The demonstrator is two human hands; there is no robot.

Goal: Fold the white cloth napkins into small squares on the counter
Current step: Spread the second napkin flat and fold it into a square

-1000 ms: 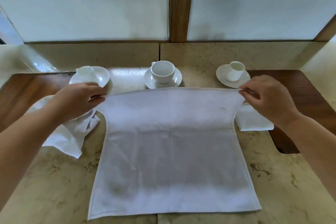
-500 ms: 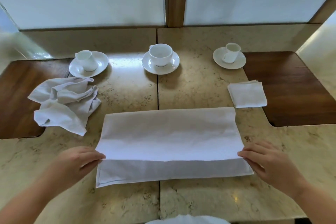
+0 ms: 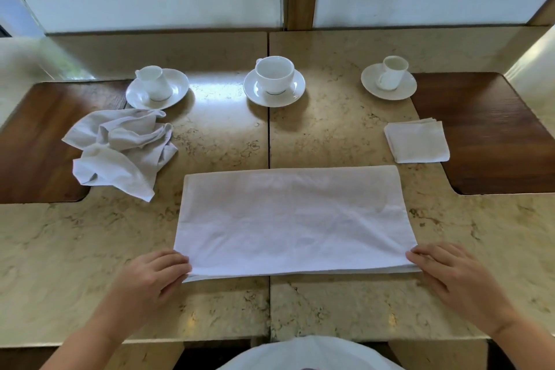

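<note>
A white napkin (image 3: 294, 219), folded in half into a wide rectangle, lies flat on the marble counter (image 3: 228, 141) in front of me. My left hand (image 3: 156, 275) pinches its near left corner. My right hand (image 3: 450, 273) rests with fingers on its near right corner. A small square folded napkin (image 3: 417, 141) sits at the right, partly on a wooden inlay. A crumpled pile of white napkins (image 3: 120, 147) lies at the left.
Three white cups on saucers stand along the back: left (image 3: 156, 87), middle (image 3: 274, 79), right (image 3: 390, 76). Dark wooden inlays flank the counter at left (image 3: 30, 144) and right (image 3: 492, 135). A wall with a wooden post rises behind.
Both hands brought the napkin's far edge toward me and laid it on the near edge, so the cloth is now folded in half. The camera tilted down.
</note>
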